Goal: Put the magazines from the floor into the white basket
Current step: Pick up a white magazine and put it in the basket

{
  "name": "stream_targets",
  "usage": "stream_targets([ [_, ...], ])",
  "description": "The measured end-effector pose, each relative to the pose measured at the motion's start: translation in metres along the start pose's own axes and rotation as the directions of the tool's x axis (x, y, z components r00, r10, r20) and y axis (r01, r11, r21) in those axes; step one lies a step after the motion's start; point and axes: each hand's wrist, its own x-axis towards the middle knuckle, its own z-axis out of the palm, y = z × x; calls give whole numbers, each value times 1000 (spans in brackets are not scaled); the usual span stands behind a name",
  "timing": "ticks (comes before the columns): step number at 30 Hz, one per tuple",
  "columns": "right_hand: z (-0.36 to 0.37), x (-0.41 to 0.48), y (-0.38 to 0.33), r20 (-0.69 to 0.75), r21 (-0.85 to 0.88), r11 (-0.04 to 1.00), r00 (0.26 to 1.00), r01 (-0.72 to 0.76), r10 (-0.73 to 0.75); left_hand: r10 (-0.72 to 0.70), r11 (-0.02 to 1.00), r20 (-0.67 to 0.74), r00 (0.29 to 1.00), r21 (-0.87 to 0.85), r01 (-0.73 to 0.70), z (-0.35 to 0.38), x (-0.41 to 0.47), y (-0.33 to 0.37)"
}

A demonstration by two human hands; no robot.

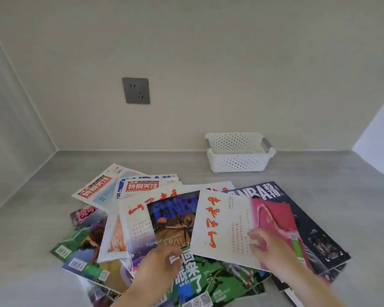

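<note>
Magazines (pixel 175 218) lie fanned on the floor (pixel 319 173), well short of the basket (pixel 238 161) and none in it yet. The right hand (pixel 268 249) pinches a white magazine (pixel 220 222), likely to lift it first, while the left hand (pixel 157 260) curls on the heap; its grip is unclear.

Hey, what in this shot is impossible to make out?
- Head view: white basket inside bottom, hidden by its front wall.
- Head view: how many magazines, since upper ones cover lower ones.
- Head view: whether left hand or right hand grips anything; motion blur.
- Head view: green magazine, cut off by bottom edge.
</note>
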Motion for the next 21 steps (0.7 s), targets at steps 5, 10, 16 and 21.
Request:
stream_targets([
  [5,-6,51,13,30,-293,954,997,-62,74,-89,916,-14,996,391,87,23,43,27],
  [10,-8,99,40,159,-390,920,986,24,42,-144,898,-53,988,414,153,52,72,48],
  [16,4,112,72,167,-412,907,986,86,-17,-314,949,-139,939,-43,311,64,91,70],
  [21,8,114,81,122,-404,902,987,149,-108,-494,837,-79,866,-315,448,49,107,75],
])
